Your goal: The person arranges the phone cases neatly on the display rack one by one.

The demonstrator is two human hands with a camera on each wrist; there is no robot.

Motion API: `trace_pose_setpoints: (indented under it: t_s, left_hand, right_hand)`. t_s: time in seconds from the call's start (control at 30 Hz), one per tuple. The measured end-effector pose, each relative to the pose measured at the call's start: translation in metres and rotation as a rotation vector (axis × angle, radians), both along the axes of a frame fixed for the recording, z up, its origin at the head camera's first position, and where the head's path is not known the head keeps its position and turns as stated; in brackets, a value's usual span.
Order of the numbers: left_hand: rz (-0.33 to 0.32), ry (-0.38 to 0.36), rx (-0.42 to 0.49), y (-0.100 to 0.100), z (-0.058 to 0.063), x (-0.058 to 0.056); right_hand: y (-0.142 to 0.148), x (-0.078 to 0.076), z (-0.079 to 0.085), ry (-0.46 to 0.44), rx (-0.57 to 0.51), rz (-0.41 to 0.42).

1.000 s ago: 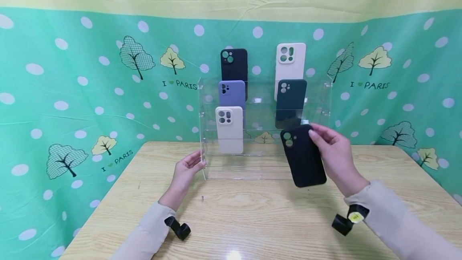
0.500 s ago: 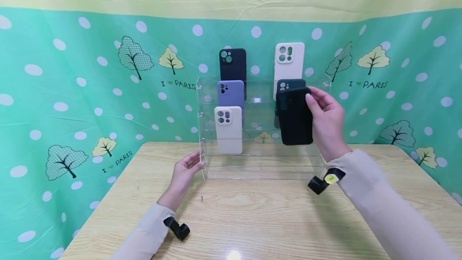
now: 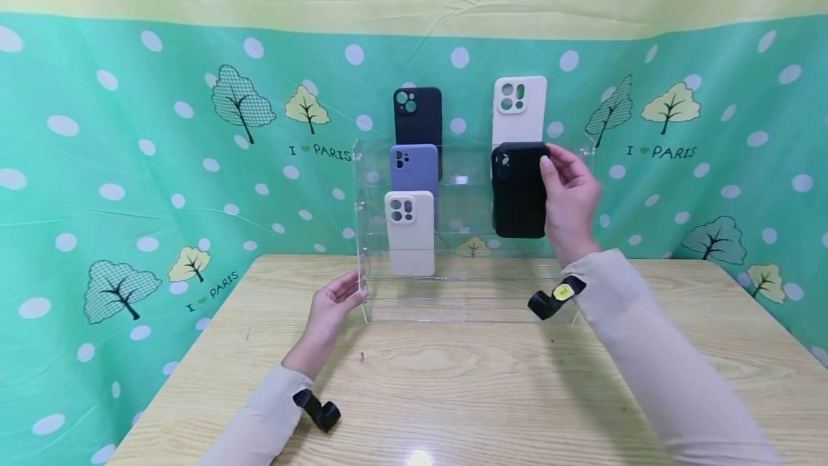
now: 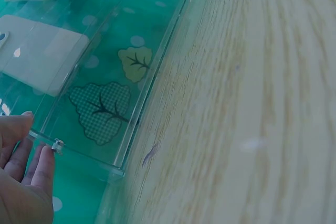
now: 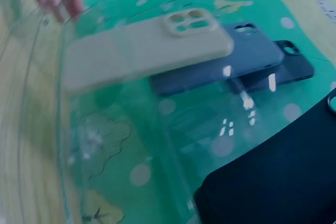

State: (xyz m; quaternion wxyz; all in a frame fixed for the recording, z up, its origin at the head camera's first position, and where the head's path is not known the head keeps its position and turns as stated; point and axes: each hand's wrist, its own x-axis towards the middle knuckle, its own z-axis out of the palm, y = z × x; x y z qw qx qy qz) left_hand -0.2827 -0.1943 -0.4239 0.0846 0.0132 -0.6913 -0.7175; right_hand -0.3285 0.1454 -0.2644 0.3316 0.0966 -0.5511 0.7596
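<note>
My right hand (image 3: pixel 572 200) pinches a black phone case (image 3: pixel 519 193) by its upper right edge, thumb in front. The case stands nearly upright before the right side of the clear acrylic display stand (image 3: pixel 466 279) and covers the dark green case behind it. In the right wrist view the black case (image 5: pixel 278 182) fills the lower right corner. At the stand's left side panel, my left hand (image 3: pixel 328 315) grips the edge between thumb and fingers; the left wrist view shows this hand (image 4: pixel 23 182) at the panel.
On the stand's left, a white case (image 3: pixel 411 250), a lavender case (image 3: pixel 414 165) and a dark case (image 3: pixel 420 121) rise in tiers. Another white case (image 3: pixel 527 121) stands at the top right. A patterned green curtain (image 3: pixel 226 185) hangs behind the wooden table (image 3: pixel 427 387).
My right hand has raised the black case from low in front of the stand, up and slightly left, over the dark green case. The left hand keeps its grip on the stand.
</note>
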Motion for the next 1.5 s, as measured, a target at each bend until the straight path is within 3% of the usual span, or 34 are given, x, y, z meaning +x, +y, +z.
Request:
trace_pose_setpoints:
  t_s: [0.23, 0.73, 1.13, 1.5]
  left_hand:
    - [0.001, 0.016, -0.008, 0.000, 0.000, 0.000]
    - [-0.007, 0.010, 0.001, -0.001, -0.001, 0.000]
    - [-0.011, 0.005, -0.007, -0.002, -0.001, 0.001]
    - [-0.013, 0.002, 0.004, -0.001, 0.001, 0.003]
  right_hand:
    - [-0.005, -0.004, -0.019, -0.031, 0.199, -0.061]
    - [0.001, 0.002, -0.049, -0.099, 0.312, -0.082]
    - [0.017, 0.007, -0.052, -0.194, 0.333, -0.130]
    - [0.025, 0.009, -0.049, -0.312, 0.201, -0.044]
